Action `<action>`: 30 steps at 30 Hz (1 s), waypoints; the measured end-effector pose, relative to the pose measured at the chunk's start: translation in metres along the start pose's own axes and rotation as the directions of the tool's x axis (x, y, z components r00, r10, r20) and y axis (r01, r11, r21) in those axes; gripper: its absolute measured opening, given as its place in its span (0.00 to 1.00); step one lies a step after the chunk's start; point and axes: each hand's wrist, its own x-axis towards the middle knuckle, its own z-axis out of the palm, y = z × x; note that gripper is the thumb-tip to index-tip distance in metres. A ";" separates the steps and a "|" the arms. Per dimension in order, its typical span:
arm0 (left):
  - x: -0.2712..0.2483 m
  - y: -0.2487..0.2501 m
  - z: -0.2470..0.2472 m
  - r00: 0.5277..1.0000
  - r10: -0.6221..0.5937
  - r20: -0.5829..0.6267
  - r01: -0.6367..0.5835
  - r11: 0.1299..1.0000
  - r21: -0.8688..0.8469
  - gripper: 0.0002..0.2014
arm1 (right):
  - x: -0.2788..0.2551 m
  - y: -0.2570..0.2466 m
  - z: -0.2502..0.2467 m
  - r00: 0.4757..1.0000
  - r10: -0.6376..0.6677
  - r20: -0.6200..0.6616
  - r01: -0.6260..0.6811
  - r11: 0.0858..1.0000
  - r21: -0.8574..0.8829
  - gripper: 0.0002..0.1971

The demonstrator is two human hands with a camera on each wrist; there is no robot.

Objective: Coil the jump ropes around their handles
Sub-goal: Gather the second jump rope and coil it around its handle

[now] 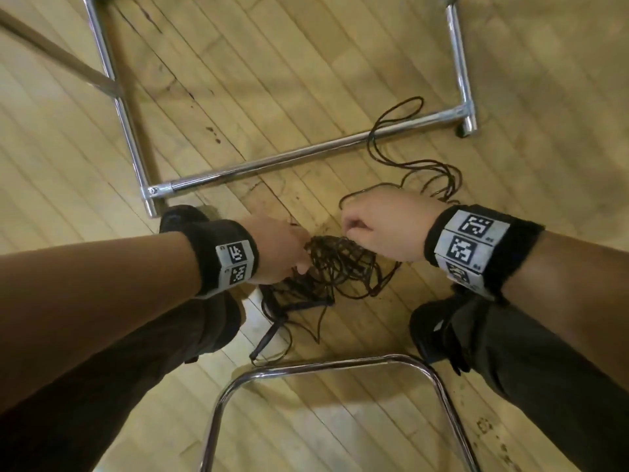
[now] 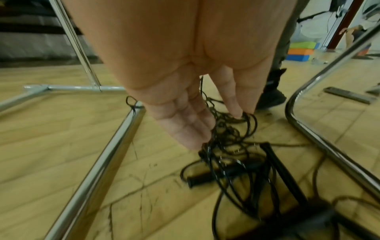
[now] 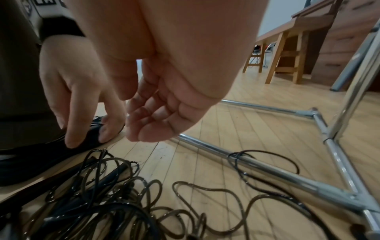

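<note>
While the wooden floor (image 1: 306, 80) carries the chrome frame (image 1: 306, 153), the jump ropes (image 1: 337, 267) lie tangled between the feet — thin, limp, light cord, likely to snag. Best grip looks like a stiff black handle (image 2: 207, 177). Left hand (image 2: 185, 110) dips straight fingers into loops; right hand (image 3: 156, 116) hangs half-curled, empty.

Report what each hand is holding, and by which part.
Right hand: nothing, fingers loosely curled. Left hand: fingers straight among the top loops of the jump rope tangle; a firm pinch cannot be told.
</note>
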 end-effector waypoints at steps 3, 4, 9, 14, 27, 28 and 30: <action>0.007 -0.019 0.033 0.993 -0.014 0.120 0.004 0.997 0.084 0.24 | 0.020 -0.005 0.012 0.999 0.002 0.032 -0.002 1.000 -0.007 0.11; 0.009 -0.026 0.045 0.986 -0.010 0.164 -0.013 0.990 0.139 0.26 | 0.025 -0.006 0.016 0.999 0.005 0.037 -0.005 1.000 0.000 0.11; 0.022 -0.047 0.085 0.961 -0.095 0.259 0.054 0.985 0.164 0.26 | 0.049 -0.010 0.034 0.997 0.001 0.073 -0.003 1.000 0.028 0.11; 0.030 -0.053 0.109 0.985 -0.109 0.137 0.100 0.993 0.068 0.36 | 0.062 -0.015 0.045 0.994 -0.004 0.108 0.001 1.000 0.025 0.11; 0.044 -0.045 0.087 0.989 -0.053 0.137 0.036 0.992 0.120 0.21 | 0.068 -0.002 0.053 0.997 -0.001 0.080 0.002 1.000 -0.020 0.11; 0.042 -0.047 0.081 0.992 -0.039 0.119 0.025 0.993 0.119 0.19 | 0.067 -0.001 0.051 0.997 0.002 0.079 -0.001 1.000 -0.015 0.11; 0.036 -0.047 0.067 0.996 -0.014 0.089 0.005 0.995 0.100 0.18 | 0.063 -0.003 0.048 0.997 0.002 0.080 -0.002 1.000 0.006 0.11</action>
